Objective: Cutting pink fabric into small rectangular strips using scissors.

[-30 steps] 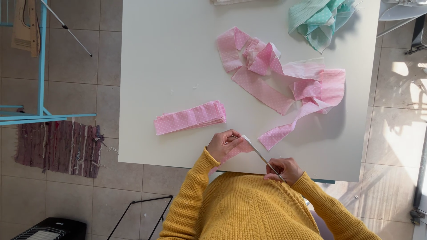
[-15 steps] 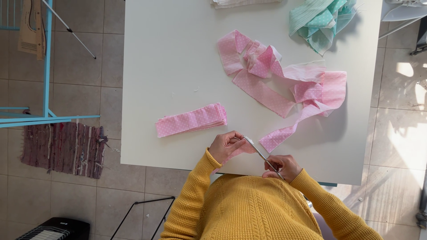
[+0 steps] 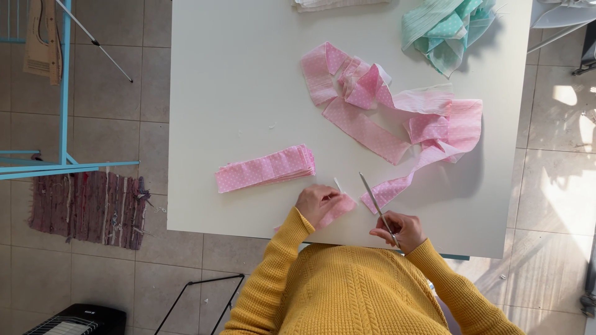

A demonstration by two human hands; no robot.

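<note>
My right hand point(image 3: 400, 231) is closed around the handles of the scissors point(image 3: 375, 201), whose blades run up and away from me, lying on or just above the table, so the tip sits right beside the free end of the long pink strip point(image 3: 397, 133). I hold them low and near my body, I think, because that keeps the cut close to the near edge where I can see it. Whether the blades are parted or together I cannot tell; they show as one thin line. My left hand point(image 3: 318, 203) lies palm down with its fingers curled over a short pink piece point(image 3: 340, 208), pinning it flat against the table point(image 3: 236, 74); a small white sliver pokes out just above my fingers. That piece is apart from the strip's end, with the scissors between the two. To the left of that hand, near but not touching it, a stack of cut pink pieces point(image 3: 266, 168) lies in a neat pile, probably kept to one side so it stays out of the way of the blades. The strip winds off to the far right in loose folds. Beyond it, at the far corner, lies a heap of green cloth point(image 3: 447, 28), well apart. On the floor to my left is a striped rug point(image 3: 87, 208).
</note>
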